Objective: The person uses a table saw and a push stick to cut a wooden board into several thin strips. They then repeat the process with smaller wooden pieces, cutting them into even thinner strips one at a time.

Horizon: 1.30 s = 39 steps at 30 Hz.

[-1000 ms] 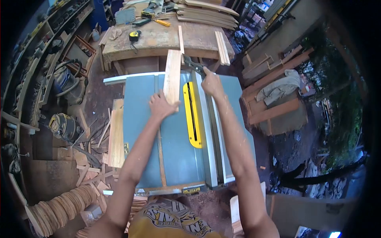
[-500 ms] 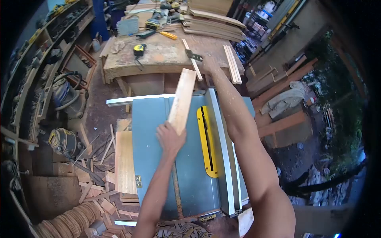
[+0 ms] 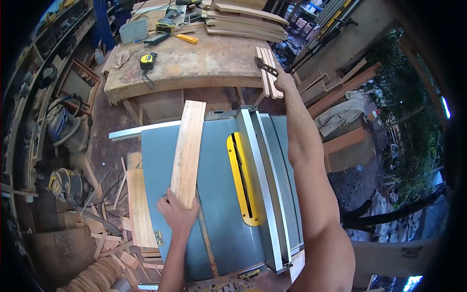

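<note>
My left hand (image 3: pixel 179 212) grips the near end of a pale wooden board (image 3: pixel 188 151), thumb and fingers around its edges. The board slants over the left part of the grey-blue table saw top (image 3: pixel 219 194), left of the yellow throat plate (image 3: pixel 242 182). My right arm reaches far forward past the metal rip fence (image 3: pixel 260 190). At its end my right hand (image 3: pixel 283 83) is closed round a dark, flat push stick (image 3: pixel 266 66) with holes in it. The push stick lies across several thin wooden strips (image 3: pixel 266 87) at the workbench's right edge.
On the wooden workbench (image 3: pixel 194 61) are a yellow tape measure (image 3: pixel 148 61), an orange-yellow utility knife (image 3: pixel 186 38), a cordless drill (image 3: pixel 165 24) and stacked boards (image 3: pixel 245 24). Offcuts (image 3: pixel 129 260) litter the floor at left, near a shop vacuum (image 3: pixel 68 185).
My right hand has moved right with the push stick, and the single strip now lies beside the others. My left hand has drawn the board nearer and left. The view has shifted.
</note>
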{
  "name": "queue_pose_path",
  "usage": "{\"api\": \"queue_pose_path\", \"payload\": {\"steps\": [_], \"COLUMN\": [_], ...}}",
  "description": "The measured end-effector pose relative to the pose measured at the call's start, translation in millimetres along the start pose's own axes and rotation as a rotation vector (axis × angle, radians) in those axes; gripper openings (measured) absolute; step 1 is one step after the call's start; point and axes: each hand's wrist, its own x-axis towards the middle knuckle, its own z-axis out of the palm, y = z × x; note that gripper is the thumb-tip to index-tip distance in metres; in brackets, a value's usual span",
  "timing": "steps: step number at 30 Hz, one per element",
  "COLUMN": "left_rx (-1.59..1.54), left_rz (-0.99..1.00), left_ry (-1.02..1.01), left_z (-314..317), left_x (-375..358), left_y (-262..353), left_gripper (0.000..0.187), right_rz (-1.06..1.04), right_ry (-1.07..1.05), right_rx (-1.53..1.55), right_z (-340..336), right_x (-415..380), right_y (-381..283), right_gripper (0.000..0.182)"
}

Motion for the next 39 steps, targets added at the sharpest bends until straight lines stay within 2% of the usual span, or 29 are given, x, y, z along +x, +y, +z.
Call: {"api": "queue_pose_path", "payload": {"steps": [1,5,10,12,14,16,18,22,24,25,26,29,32,33,35,36,37,39], "left_rx": [-0.002,0.007,0.014,0.041,0.040,0.041,0.044,0.057,-0.026,-0.053,-0.208,-0.693,-0.749,-0.801,-0.789,-0.953,-0.876,-0.784], "left_rz": [0.006,0.026,0.027,0.055,0.053,0.019,-0.064,-0.204,-0.266,-0.378,-0.410,-0.492,-0.140,-0.208,-0.089,-0.095,0.089,0.196], "left_ry": [0.002,0.021,-0.002,0.004,0.026,-0.025,-0.158,-0.309,-0.296,-0.481,-0.530,-0.639,-0.531,-0.639,-0.750,-0.827,-0.849,-0.869], "left_z": [2,6,5,-1,5,-7,-34,-116,-144,-175,-194,-215,-140,-150,-122,-109,-111,-100], "left_x": [-1,4,-3,-3,-6,-19,-53,-182,-264,-289,-310,-360,-406,-398,-402,-406,-407,-417], "left_y": [-1,-4,-2,-1,-5,-1,5,-1,-30,-28,-27,-11,-50,-22,-17,-9,7,23], "left_gripper": [0.084,0.086,0.088,0.090,0.089,0.088,0.085,0.084,0.088,0.102,0.106,0.121,0.118,0.116,0.120,0.127,0.134,0.143], "right_rz": [0.061,0.018,0.028,-0.019,-0.057,-0.063,-0.188,-0.384,-0.281,-0.279,-0.285,-0.032,0.139,0.110,0.038,0.024,-0.006,-0.026], "right_ry": [-0.008,0.027,0.056,0.052,0.058,0.042,0.154,0.326,0.267,0.313,0.365,0.224,0.063,0.055,0.033,-0.006,-0.016,-0.079], "right_rx": [0.031,0.043,0.048,0.138,0.154,0.144,0.165,0.417,0.613,0.669,0.726,0.863,0.967,0.975,0.953,0.883,0.851,0.783], "right_z": [-1,-3,-33,-41,-62,-110,-144,-216,-242,-238,-230,-200,-179,-175,-180,-187,-190,-194], "right_x": [-1,-1,-37,-55,-90,-143,-200,-338,-433,-478,-520,-652,-737,-758,-787,-800,-810,-834], "right_y": [0,4,6,5,-11,-36,-34,-6,5,15,25,30,14,10,3,-1,-1,0], "right_gripper": [0.059,0.062,0.067,0.059,0.061,0.061,0.059,0.055,0.054,0.053,0.052,0.049,0.051,0.052,0.053,0.055,0.056,0.058]}}
